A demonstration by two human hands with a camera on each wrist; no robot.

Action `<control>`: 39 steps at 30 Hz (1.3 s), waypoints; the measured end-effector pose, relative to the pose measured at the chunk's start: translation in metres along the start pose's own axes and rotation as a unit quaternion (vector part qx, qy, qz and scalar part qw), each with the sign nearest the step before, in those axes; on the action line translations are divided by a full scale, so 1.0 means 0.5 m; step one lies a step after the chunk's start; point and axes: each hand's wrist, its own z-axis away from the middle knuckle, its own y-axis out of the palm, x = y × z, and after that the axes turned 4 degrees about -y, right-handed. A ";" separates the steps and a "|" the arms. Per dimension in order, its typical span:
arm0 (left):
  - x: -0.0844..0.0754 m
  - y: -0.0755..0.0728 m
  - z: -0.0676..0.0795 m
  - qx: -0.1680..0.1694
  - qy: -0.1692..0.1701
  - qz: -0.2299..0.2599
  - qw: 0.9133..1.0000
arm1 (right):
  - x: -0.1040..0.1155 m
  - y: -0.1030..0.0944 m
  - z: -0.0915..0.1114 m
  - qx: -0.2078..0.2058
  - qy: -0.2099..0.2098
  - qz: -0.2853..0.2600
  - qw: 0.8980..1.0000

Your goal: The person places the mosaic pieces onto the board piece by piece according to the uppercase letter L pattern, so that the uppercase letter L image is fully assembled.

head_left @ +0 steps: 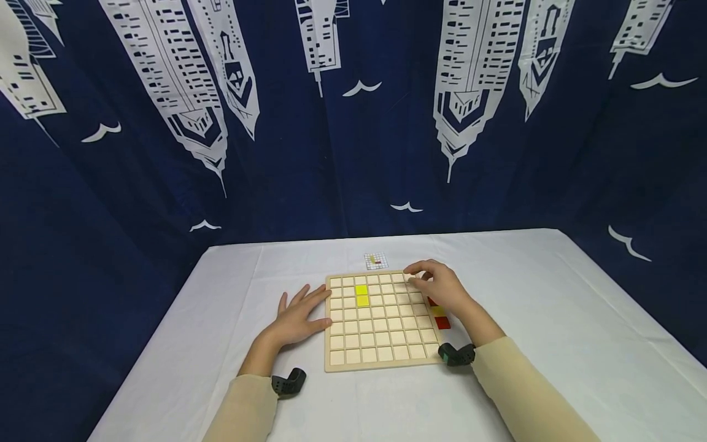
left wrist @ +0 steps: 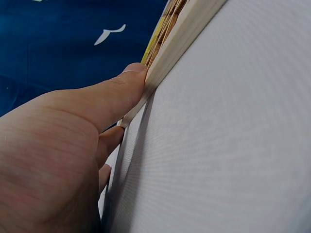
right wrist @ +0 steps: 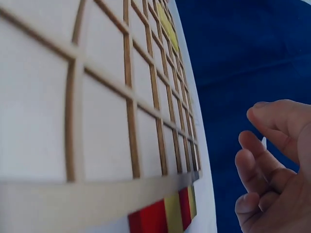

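Observation:
A square wooden grid board (head_left: 381, 367) lies on the table, its cells pale apart from two yellow squares (head_left: 361, 295) one above the other toward the upper left. The left hand (head_left: 293, 320) rests at the board's left edge, fingers extended; in the left wrist view its thumb (left wrist: 119, 90) touches the rim. Over the upper right corner hovers the right hand (head_left: 442, 287). Its fingers (right wrist: 262, 167) are loosely bent, with no piece visible between them. Red tiles (head_left: 442, 323) and yellow tiles (right wrist: 173, 213) lie in a row beside the board's right edge, partly hidden by the right hand.
A small card (head_left: 376, 261) with a printed grid and coloured squares lies just behind the board. White cloth (head_left: 243, 288) covers the table. A dark blue curtain (head_left: 353, 166) with white buildings and birds hangs behind. Each wrist carries a black device (head_left: 289, 382).

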 end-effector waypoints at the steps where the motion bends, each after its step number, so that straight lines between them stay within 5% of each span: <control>1: 0.000 0.000 0.000 0.000 0.000 -0.001 1.000 | -0.004 -0.002 0.002 -0.004 0.003 0.003 1.000; 12: -0.001 -0.003 0.002 0.005 0.002 0.000 1.000 | -0.053 -0.019 0.015 -0.035 0.030 0.040 0.998; 22: -0.001 0.001 0.000 0.004 0.004 -0.002 1.000 | -0.090 -0.019 0.026 -0.013 0.045 0.058 0.997; 39: -0.003 -0.002 0.001 0.001 0.000 0.002 1.000 | -0.102 -0.013 0.022 -0.015 0.046 0.071 0.996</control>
